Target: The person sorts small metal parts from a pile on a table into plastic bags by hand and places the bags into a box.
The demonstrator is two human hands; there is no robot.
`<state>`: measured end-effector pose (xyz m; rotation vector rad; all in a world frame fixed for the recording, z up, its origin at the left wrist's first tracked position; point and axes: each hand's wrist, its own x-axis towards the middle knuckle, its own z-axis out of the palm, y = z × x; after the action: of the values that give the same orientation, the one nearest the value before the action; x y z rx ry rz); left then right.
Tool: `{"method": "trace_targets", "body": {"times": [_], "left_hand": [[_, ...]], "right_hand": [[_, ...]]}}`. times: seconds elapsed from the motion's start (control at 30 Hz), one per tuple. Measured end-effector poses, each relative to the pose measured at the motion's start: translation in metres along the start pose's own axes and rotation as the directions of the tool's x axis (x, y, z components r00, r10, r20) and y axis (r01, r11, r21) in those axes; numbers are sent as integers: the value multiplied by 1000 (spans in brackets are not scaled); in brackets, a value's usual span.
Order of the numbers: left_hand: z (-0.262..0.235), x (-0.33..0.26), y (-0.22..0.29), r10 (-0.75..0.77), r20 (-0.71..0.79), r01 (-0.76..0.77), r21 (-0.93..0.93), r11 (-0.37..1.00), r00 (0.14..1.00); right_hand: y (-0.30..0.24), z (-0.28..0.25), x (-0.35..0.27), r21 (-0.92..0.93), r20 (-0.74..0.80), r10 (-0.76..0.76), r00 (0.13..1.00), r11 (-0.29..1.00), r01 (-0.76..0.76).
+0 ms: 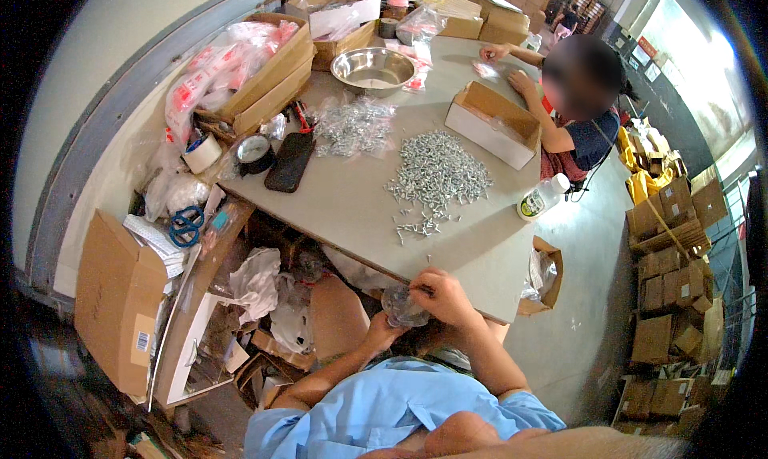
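Note:
My left hand (385,331) is closed on the edge of a clear plastic bag (404,308), just below the table's near edge. Beside the bag's mouth is my right hand (444,296), its fingers curled together; what they hold, if anything, is too small to make out. One loose screw (430,260) lies on the tabletop just beyond those fingers. Farther up the grey table (336,211) spreads a large pile of small silvery screws (440,171). Left of that pile sits a heap of filled clear bags (354,127).
A phone (290,162), black tape roll (254,154) and steel bowl (374,70) stand left and back. At right are an open carton (494,128) and white bottle (544,196). Across the table, a person (588,131) handles a small bag. Blue-handled scissors (186,226) lie left.

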<state>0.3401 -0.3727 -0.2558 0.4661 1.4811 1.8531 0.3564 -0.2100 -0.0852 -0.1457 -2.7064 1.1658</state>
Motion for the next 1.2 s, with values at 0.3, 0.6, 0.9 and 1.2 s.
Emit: {"method": "trace_targets", "body": {"times": [0.3,0.6,0.9,1.2], "left_hand": [[-8,-3,9,85,65,-93,130,987,994],[-18,0,48,-121,121,22,610,792,985],[-66,-19,161,-124,404,-11,315,949,906],[-44,-16,176,-157,492,53,218,974,856]], "right_hand": [[21,4,30,-65,-251,-73,965,996,59],[28,5,14,-31,-136,-123,983,992,120],[-47,20,-12,-73,242,-514,823,836,544],[-65,-8,-15,45,248,-491,835,867,497]]}}
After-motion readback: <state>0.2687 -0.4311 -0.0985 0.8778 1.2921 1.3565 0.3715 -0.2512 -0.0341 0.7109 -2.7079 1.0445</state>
